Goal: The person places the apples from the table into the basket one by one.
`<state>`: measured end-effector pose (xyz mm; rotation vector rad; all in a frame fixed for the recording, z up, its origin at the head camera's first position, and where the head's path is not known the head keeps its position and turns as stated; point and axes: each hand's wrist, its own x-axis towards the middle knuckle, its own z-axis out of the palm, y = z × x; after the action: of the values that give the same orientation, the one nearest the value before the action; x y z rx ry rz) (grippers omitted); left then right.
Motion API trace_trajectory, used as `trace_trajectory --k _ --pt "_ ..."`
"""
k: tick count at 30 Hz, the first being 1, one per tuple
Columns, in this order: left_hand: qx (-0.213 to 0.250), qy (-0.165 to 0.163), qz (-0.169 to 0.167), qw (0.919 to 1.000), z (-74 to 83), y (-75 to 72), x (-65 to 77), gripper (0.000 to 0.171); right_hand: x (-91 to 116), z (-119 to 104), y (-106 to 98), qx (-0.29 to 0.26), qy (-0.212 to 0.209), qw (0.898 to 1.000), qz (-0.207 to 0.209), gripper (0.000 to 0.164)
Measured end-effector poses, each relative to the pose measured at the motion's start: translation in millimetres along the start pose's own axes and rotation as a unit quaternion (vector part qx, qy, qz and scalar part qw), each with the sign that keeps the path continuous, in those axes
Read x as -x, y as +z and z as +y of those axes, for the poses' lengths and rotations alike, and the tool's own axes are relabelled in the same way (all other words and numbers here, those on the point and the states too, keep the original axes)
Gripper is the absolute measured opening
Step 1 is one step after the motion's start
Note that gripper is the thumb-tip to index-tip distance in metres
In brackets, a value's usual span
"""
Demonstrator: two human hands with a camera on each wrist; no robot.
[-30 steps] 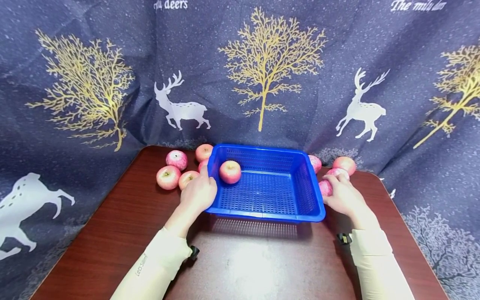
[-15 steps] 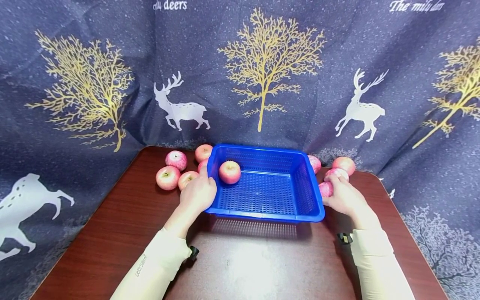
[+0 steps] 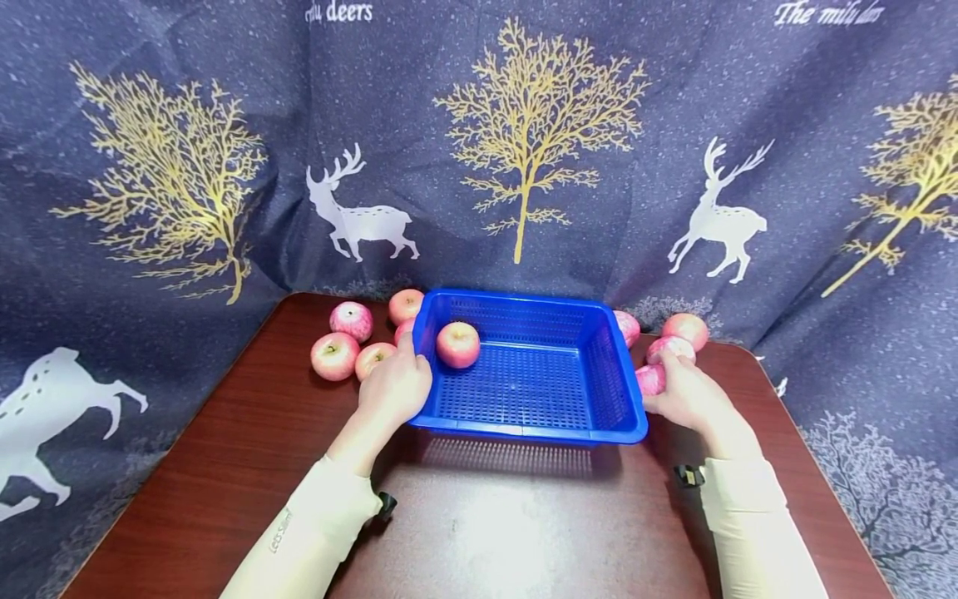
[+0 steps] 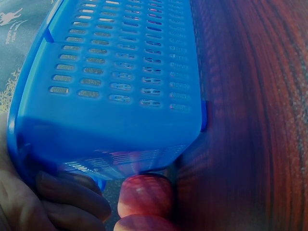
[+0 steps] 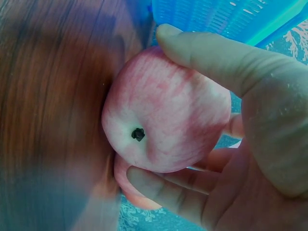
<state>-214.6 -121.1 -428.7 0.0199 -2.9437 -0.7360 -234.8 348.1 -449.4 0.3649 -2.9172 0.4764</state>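
Note:
A blue plastic basket [image 3: 516,430] with slotted walls stands on the table, one red-yellow apple [image 3: 458,345] inside near its left wall. My left hand [image 3: 397,384] grips the basket's left rim; in the left wrist view the fingers [image 4: 72,197] curl beneath that rim. To the right of the basket, my right hand [image 3: 692,398] holds a pink apple [image 5: 166,113], its thumb on one side and fingers around the other. That apple appears to rest on the table, and the hand covers part of it in the head view.
Several apples [image 3: 334,356] lie left of the basket, some close against it. More apples [image 3: 684,331] sit behind the right hand, and one [image 3: 627,327] by the basket's right wall. A patterned cloth [image 3: 516,166] hangs behind the brown wooden table [image 3: 494,532].

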Motion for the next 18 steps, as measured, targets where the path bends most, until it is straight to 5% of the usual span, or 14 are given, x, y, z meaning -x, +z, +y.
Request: trace_trajectory --k 18 --pt "0.0 0.001 -0.004 1.0 -1.2 1.6 -1.9 0.055 1.9 -1.6 -3.4 -0.021 0.006 1.0 -0.019 0.071"
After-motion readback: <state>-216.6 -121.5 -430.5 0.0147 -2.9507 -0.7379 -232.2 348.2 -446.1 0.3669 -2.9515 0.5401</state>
